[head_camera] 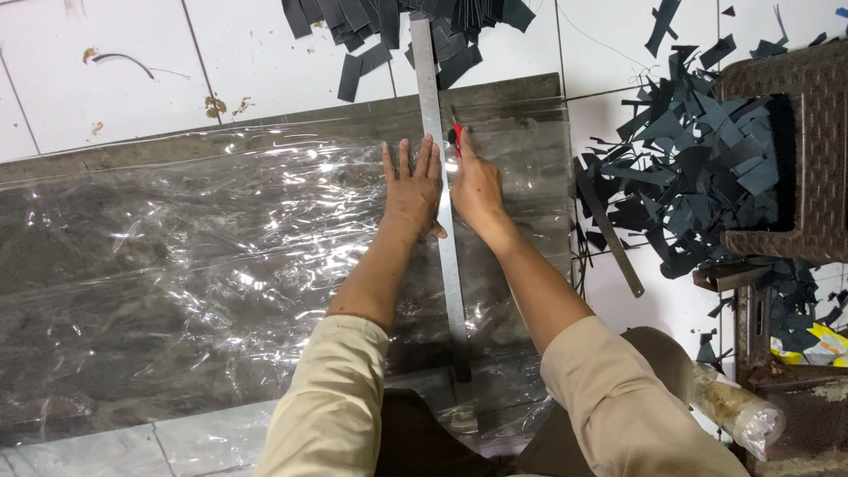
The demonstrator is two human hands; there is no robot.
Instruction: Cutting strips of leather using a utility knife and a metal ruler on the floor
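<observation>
The right hand (475, 181) covers most of the small red cutter (456, 134), so its blade cannot be seen. The long steel ruler (439, 115) and the pile of black cut strips (389, 31) are cut off by the top edge. The brown woven plastic stool (795, 150) runs out of the right edge.

Floor's white tile (106, 79) with dark grout lines and a few brownish stains (215, 106) here and there, lit pretty evenly from above. Off to the right there's a dark brown woven-pattern plastic stool (808, 150), with a big heap of dark offcut scraps (689, 168) on the tiles just beside it. Another pile of dark strips (371, 26) sits at the top edge.
</observation>
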